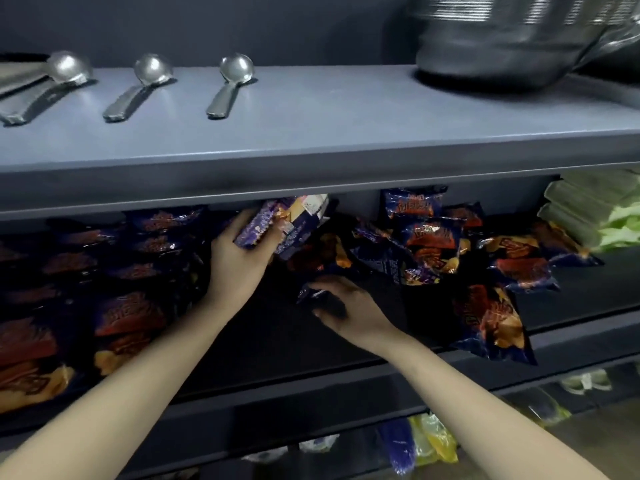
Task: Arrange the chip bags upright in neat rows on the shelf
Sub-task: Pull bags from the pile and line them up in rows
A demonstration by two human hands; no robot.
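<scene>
While the left hand (pixel 239 251) grips a purple chip bag (pixel 277 220), fingers wrapped round its lower edge and thumb behind, it holds the bag tilted just under the board above the shelf (pixel 294 386), toward the back. The right hand (pixel 349 310) reaches low over the middle of the shelf floor, its fingers curled at the corner of a dark bag (pixel 308 292). It may be pinching that corner, but the shadow there is too deep to tell.

Toward the left end of the shelf, standing rows (pixel 128 317) of the same bags are already packed close. Toward the right end lies a loose heap (pixel 433 237), bags leaning and overlapping, and one overhanging bag (pixel 491 327) droops past the shelf's front lip.

These bags look light, air-puffed and slick-skinned, with brittle contents, so a squeeze across the belly would likely crush chips or let the foil slide. The crimped top seam or the two side edges are probably the safest places to take hold, with the base set down flat so it stands.

Above the shelf lie three spoons (pixel 228 88); past its right end sit green packs (pixel 595 209); below it, yellow and blue packs (pixel 426 441).
</scene>
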